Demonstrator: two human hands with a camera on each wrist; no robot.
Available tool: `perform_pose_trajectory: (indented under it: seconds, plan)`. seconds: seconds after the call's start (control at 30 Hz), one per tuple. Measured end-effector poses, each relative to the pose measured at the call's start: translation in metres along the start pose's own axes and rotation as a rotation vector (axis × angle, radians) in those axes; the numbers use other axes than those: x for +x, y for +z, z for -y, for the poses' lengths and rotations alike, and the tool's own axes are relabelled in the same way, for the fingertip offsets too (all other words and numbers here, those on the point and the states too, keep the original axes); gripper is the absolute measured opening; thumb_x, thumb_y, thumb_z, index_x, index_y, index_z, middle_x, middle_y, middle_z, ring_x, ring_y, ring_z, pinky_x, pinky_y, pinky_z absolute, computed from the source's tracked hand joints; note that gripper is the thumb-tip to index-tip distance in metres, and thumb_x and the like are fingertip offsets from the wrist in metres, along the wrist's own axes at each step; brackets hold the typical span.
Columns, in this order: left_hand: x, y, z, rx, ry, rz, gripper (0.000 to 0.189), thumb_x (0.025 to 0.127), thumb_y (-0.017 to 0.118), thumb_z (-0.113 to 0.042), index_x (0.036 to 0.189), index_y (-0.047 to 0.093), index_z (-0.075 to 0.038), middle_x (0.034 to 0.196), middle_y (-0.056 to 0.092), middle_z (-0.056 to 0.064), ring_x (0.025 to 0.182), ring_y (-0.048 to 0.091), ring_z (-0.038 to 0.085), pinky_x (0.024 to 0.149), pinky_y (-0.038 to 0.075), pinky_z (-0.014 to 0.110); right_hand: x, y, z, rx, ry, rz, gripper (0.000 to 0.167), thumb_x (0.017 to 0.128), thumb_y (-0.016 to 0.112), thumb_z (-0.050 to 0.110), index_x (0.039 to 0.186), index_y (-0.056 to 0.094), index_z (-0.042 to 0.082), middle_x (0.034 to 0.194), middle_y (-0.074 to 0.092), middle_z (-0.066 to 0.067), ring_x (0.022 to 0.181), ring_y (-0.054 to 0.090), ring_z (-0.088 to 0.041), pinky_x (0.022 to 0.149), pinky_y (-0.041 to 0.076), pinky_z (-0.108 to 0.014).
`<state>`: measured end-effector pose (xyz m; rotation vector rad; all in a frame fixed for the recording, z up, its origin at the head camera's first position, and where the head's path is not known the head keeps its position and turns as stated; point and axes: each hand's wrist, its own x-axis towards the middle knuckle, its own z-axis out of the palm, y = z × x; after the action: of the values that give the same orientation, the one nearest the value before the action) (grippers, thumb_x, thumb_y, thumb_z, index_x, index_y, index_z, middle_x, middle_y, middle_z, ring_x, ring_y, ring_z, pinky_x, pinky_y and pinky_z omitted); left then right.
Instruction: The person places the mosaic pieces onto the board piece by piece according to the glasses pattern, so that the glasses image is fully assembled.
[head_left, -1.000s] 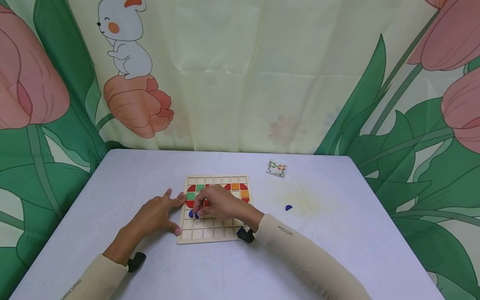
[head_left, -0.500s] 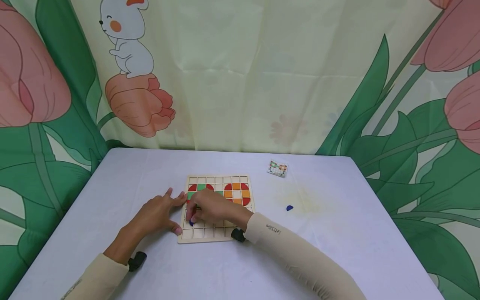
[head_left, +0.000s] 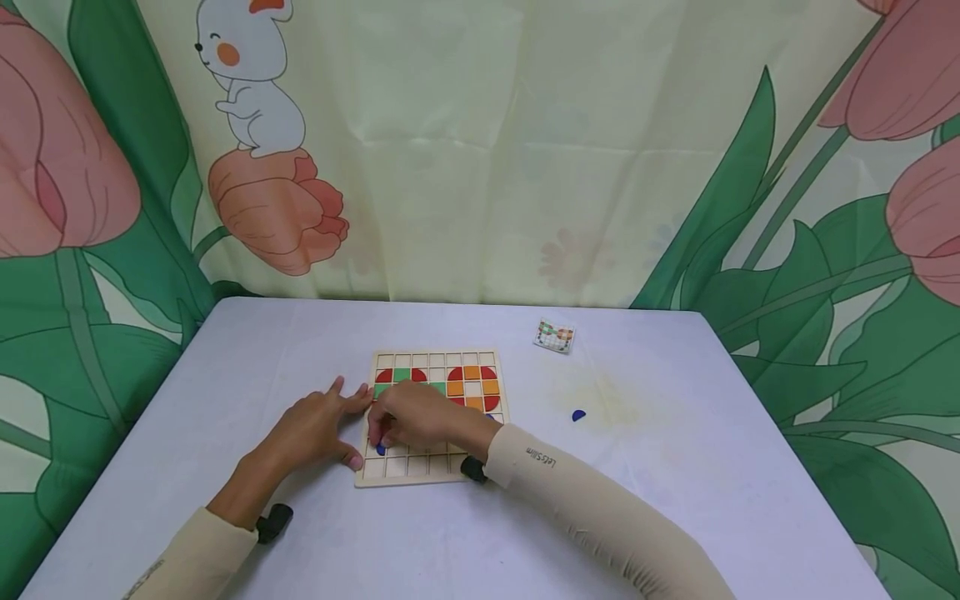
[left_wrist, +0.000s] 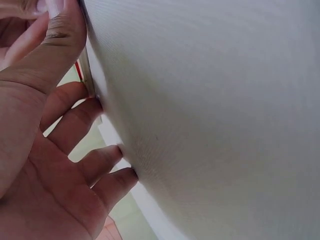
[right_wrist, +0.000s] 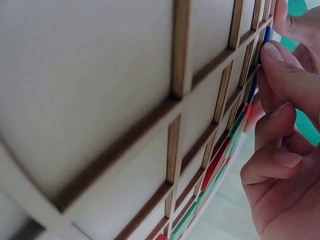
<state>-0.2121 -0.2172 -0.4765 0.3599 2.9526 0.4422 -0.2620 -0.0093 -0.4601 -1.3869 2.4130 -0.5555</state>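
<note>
A wooden grid board [head_left: 442, 468] lies on the table, partly under my right hand [head_left: 420, 414]. That hand pinches a small blue piece [head_left: 381, 450] at a cell by the board's left side; in the right wrist view, the thumb [right_wrist: 287, 70] lies against a blue edge [right_wrist: 268, 34]. My left hand [head_left: 311, 427] is spread beside the board, its thumb and fingertips touching the left edge. Red, green and orange pieces [head_left: 490, 387] fill cells in the upper rows. Another blue bit [head_left: 491, 417] shows near the right edge. My right hand hides the cells beneath it.
A loose blue rounded piece [head_left: 578, 415] lies on the white tablecloth [head_left: 675, 467] right of the board. Farther back is a small patterned card [head_left: 554, 336]. A printed curtain [head_left: 480, 167] hangs behind the table.
My right hand has shifted left and slightly toward me over the board, from the blue pieces' row to the cell below. The left hand has stayed at the board's edge.
</note>
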Motion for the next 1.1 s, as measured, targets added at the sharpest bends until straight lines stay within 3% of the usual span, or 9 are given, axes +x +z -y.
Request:
perform_pose_trajectory:
  seconds: [0.23,0.43,0.77,0.93,1.1]
  plan:
    - [0.0,0.0,-0.003,0.01,0.0,0.007,0.115,0.057,0.1,-0.049,0.157,0.053,-0.016,0.158,0.038,0.045,0.13,0.058,0.062,0.099,0.055,0.066,-0.002,-0.002,-0.002,-0.021,0.024,-0.008,0.016,0.097,0.079,0.011,0.096,0.085,0.026,0.095,0.075,0.016,0.095,0.061,0.005,0.084,0.049,-0.015]
    - [-0.001,-0.003,-0.004,0.021,-0.003,0.008,0.116,0.057,0.099,-0.049,0.157,0.052,-0.016,0.158,0.038,0.045,0.13,0.058,0.062,0.098,0.054,0.067,-0.006,-0.004,-0.003,0.019,0.025,-0.068,0.014,0.096,0.08,0.013,0.099,0.087,0.026,0.094,0.075,0.02,0.096,0.063,0.005,0.085,0.05,-0.014]
    - [-0.001,-0.003,-0.007,0.023,-0.05,0.029,0.116,0.06,0.1,-0.049,0.159,0.048,-0.018,0.16,0.035,0.044,0.132,0.054,0.065,0.097,0.056,0.067,-0.03,-0.018,-0.004,0.053,0.023,-0.163,0.013,0.095,0.083,0.019,0.107,0.086,0.024,0.093,0.076,0.016,0.091,0.064,0.001,0.086,0.048,-0.019]
    - [-0.001,-0.002,-0.008,0.025,-0.069,0.037,0.117,0.06,0.1,-0.049,0.159,0.047,-0.019,0.161,0.035,0.043,0.133,0.053,0.066,0.097,0.055,0.068,-0.045,-0.022,-0.01,0.067,0.038,-0.22,0.014,0.094,0.084,0.02,0.107,0.086,0.023,0.094,0.075,0.018,0.089,0.066,-0.004,0.077,0.049,-0.019]
    - [-0.001,-0.001,-0.01,0.031,-0.068,0.031,0.116,0.06,0.1,-0.049,0.159,0.048,-0.018,0.161,0.035,0.044,0.133,0.052,0.066,0.099,0.054,0.068,-0.065,-0.025,-0.017,0.119,0.063,-0.276,0.011,0.093,0.084,0.018,0.104,0.085,0.021,0.091,0.073,0.014,0.077,0.059,-0.008,0.067,0.048,-0.021]
